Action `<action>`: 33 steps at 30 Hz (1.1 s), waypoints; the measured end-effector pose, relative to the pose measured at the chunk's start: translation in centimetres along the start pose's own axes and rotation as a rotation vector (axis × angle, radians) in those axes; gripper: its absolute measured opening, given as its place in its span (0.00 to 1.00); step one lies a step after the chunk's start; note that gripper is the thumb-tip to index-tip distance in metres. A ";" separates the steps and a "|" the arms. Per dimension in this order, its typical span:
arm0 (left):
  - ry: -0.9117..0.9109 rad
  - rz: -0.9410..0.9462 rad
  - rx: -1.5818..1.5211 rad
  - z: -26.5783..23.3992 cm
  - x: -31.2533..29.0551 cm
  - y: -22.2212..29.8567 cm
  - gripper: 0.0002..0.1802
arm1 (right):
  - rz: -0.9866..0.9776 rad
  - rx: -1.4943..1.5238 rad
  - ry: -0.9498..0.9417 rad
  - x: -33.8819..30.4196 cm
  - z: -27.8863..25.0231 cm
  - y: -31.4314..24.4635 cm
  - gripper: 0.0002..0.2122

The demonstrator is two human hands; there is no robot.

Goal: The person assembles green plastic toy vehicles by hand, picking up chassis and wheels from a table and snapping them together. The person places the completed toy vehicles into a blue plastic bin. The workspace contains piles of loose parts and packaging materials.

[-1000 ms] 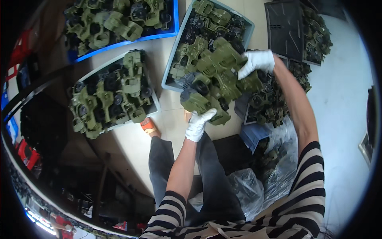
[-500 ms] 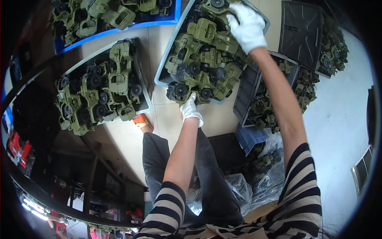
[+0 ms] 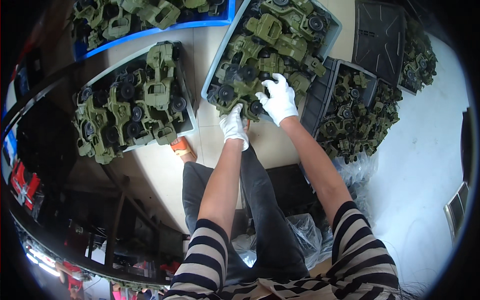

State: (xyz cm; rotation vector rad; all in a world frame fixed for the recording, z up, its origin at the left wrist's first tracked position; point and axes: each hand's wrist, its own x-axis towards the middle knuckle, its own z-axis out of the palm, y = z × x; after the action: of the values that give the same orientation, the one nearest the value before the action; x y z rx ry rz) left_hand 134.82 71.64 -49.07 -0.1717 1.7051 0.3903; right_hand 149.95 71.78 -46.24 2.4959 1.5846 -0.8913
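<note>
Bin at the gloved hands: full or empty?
Full, it appears: green toy trucks are heaped across the bin, hiding its bottom. How deep they go, I cannot tell.

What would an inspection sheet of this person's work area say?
Surface: pale tiled floor.
Job's things: olive toy-like vehicles with dark wheels, piled in a grey-blue bin.
Clutter: crumpled clear plastic beside the person's legs.
Hands: white-gloved; left hand at the bin's near edge, against a vehicle; right hand beside it, fingers curled and apart, contact unclear.
Cables: nothing seen.
Surroundings: filled blue bin and pale bin on the left; dark panel on the right.
</note>
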 end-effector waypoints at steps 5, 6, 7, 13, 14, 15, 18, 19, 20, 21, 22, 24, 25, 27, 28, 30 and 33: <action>-0.010 0.098 -0.051 -1.5 -1.5 -2.1 0.13 | -0.168 -0.345 -0.540 -4.3 3.0 2.7 0.11; 0.018 0.131 -0.062 -2.0 -1.7 -2.0 0.16 | -0.006 -0.214 -0.458 -4.5 2.7 2.5 0.11; -0.009 0.117 -0.108 -2.8 -1.7 -1.8 0.18 | 0.156 -0.083 -0.375 -4.7 2.3 2.5 0.12; -0.266 0.314 0.042 -2.7 1.1 1.8 0.20 | 0.295 0.353 -0.191 -4.2 1.8 2.5 0.14; -0.285 0.268 0.026 -2.8 1.5 2.5 0.21 | 0.290 0.357 -0.217 -4.3 1.6 2.1 0.14; -0.287 0.318 0.059 -2.9 2.0 3.2 0.21 | 0.327 0.361 -0.258 -4.4 1.7 1.7 0.15; -0.220 0.405 0.159 -2.9 -1.5 4.2 0.15 | 0.292 0.537 -0.078 -6.8 4.5 2.5 0.17; -0.183 0.455 0.185 -3.5 -2.0 3.1 0.13 | 0.308 0.609 -0.069 -7.8 4.7 2.2 0.18; -0.147 0.601 0.256 -4.3 -2.7 1.8 0.11 | 0.406 0.656 -0.165 -9.0 4.6 1.9 0.22; -0.169 0.691 0.321 -5.0 -3.8 0.5 0.11 | 0.455 0.655 -0.190 -10.4 4.2 1.5 0.22; -0.100 0.777 0.516 -5.1 -5.1 -0.5 0.11 | 0.471 0.665 -0.154 -11.8 3.8 1.5 0.22; -0.162 0.858 0.746 -3.1 -7.8 -1.3 0.13 | 0.541 0.704 -0.104 -14.6 3.6 2.5 0.21; -0.299 0.857 0.773 -1.3 -9.1 -0.7 0.16 | 0.592 0.731 -0.084 -15.7 3.9 3.5 0.21; -0.457 0.824 1.026 2.0 -7.0 -0.2 0.25 | 0.665 0.740 -0.087 -16.3 3.9 5.3 0.21; -0.363 0.841 0.981 2.9 -6.0 -0.5 0.28 | 0.687 0.722 -0.113 -16.2 3.3 5.7 0.21; -0.172 0.943 1.053 2.7 -4.8 -1.7 0.34 | 0.683 0.630 -0.133 -15.3 2.5 6.6 0.19; -0.305 0.950 1.005 -1.6 -6.5 -1.4 0.32 | 0.692 0.825 -0.064 -14.6 0.6 6.6 0.19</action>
State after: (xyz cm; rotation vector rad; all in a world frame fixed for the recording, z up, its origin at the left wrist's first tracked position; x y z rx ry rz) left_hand 134.90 69.10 -42.71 1.3905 1.3962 0.1754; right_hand 150.81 56.56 -41.22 3.0863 0.2134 -1.6596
